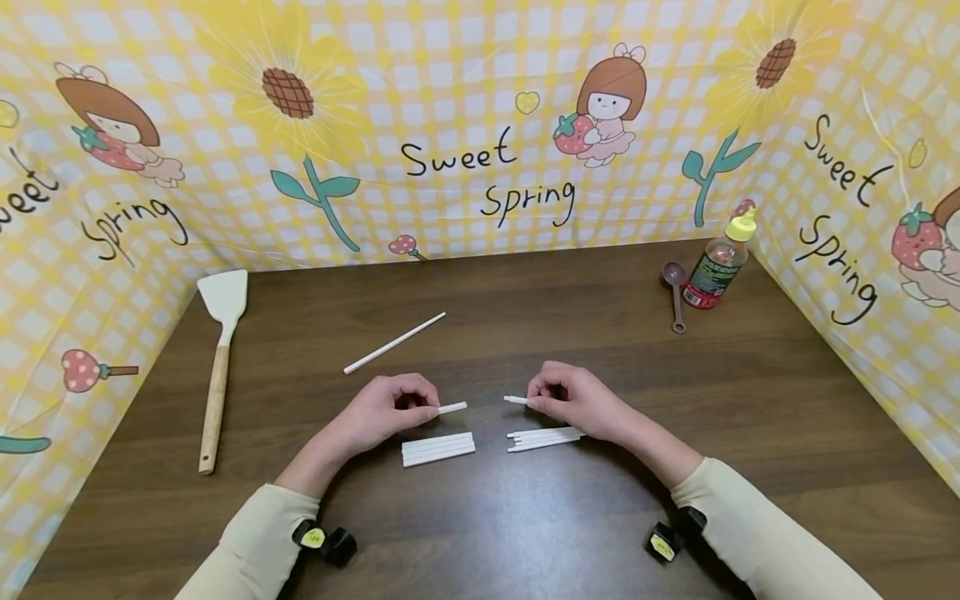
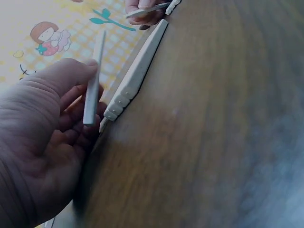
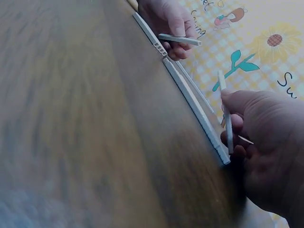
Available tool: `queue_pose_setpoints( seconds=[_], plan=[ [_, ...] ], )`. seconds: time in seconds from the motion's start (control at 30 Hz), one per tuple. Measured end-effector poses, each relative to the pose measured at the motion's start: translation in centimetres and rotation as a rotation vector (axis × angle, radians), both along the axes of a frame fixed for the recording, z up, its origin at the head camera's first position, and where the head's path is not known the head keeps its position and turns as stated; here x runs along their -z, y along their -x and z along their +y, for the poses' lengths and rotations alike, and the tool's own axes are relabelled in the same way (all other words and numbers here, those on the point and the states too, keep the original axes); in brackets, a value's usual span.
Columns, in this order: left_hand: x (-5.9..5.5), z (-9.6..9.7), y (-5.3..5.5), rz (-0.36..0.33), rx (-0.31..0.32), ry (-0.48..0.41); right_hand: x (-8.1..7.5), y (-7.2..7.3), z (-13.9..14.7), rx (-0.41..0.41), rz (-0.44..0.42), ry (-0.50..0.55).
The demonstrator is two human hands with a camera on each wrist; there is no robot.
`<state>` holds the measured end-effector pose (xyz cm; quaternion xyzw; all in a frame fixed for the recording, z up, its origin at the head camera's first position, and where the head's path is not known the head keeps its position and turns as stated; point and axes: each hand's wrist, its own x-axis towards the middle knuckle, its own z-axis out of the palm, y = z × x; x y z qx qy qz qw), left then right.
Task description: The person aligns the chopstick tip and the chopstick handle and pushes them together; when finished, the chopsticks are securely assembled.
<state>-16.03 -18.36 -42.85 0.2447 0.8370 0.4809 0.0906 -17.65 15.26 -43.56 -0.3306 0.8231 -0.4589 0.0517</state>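
Between thumb and fingers my left hand (image 1: pixel 384 406) pinches a short white stick (image 1: pixel 453 407), which points right in the head view. The left wrist view shows this stick (image 2: pixel 91 99) held clear of the table. Opposite it, my right hand (image 1: pixel 583 402) pinches a similar short white stick (image 1: pixel 515 400), its tip pointing left. A gap separates the two held sticks. Just below the left hand, several white sticks (image 1: pixel 438 449) lie side by side in a neat row. Another group of several sticks (image 1: pixel 542 439), with uneven ends, lies under the right hand, which hides its right end.
One longer white stick (image 1: pixel 394 342) lies slanted behind the left hand. A white spatula (image 1: pixel 216 375) with a wooden handle rests at the left. Back right are a brown measuring spoon (image 1: pixel 676 296) and a yellow-capped bottle (image 1: pixel 716 267). Patterned cloth (image 1: pixel 450 100) encloses the wooden table (image 1: pixel 480 533).
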Motion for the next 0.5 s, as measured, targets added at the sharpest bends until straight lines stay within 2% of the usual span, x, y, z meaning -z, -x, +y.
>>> queue_pose_setpoints(
  seconds=[0.13, 0.27, 0.37, 0.5],
  plan=[
    [-0.12, -0.01, -0.12, -0.068, -0.018, -0.030, -0.04, 0.02, -0.19, -0.002, -0.003, 0.037],
    [-0.09, -0.05, -0.09, -0.129, 0.001, -0.071, -0.13, -0.03, -0.52, -0.002, -0.075, 0.045],
    [0.01, -0.06, 0.03, -0.132, 0.012, -0.095, -0.16, 0.00, -0.75, -0.008, -0.133, 0.053],
    [0.08, -0.09, 0.17, -0.109, 0.011, -0.097, -0.21, 0.10, -0.97, 0.004, -0.144, 0.068]
  ],
)
